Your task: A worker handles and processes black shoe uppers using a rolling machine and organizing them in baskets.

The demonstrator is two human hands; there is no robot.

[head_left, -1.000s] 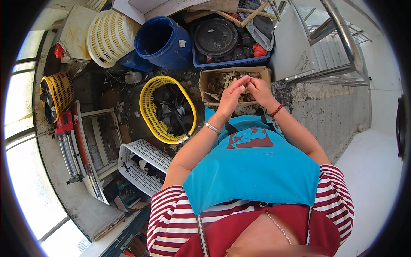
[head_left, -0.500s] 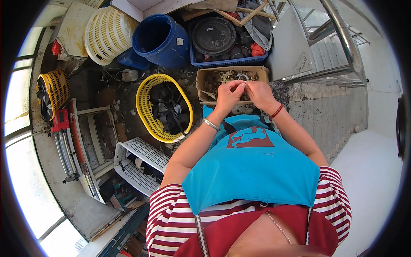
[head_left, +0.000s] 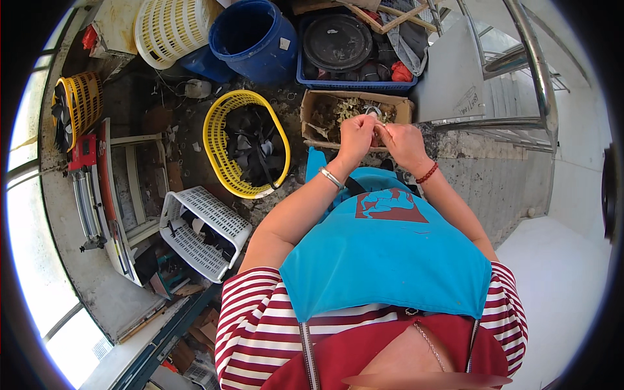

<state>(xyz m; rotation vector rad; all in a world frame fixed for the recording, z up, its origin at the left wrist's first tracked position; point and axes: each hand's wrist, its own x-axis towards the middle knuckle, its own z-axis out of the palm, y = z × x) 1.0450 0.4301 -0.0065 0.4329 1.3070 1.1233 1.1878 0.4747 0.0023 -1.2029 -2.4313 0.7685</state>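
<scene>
My left hand and my right hand meet over the near edge of a cardboard box. The fingers of both are bent and pinched together, tip to tip. A small pale, ring-like piece shows just beyond my fingertips; whether they grip it or it lies in the box, I cannot make out. Dry, yellowish-brown scraps fill the box. Beneath my forearms spreads the blue apron I wear. A silver bangle circles my left wrist, a red bead bracelet my right.
Left of the box stands a yellow basket of black pieces; a white basket with dark pieces lies tilted nearer. Behind are a blue barrel and a blue crate with a black lid. Metal railings rise at right.
The view has shifted slightly, moving the baskets and box upward. My hands stay over the box, a little further right, their fingers turned and drawn closer together.
</scene>
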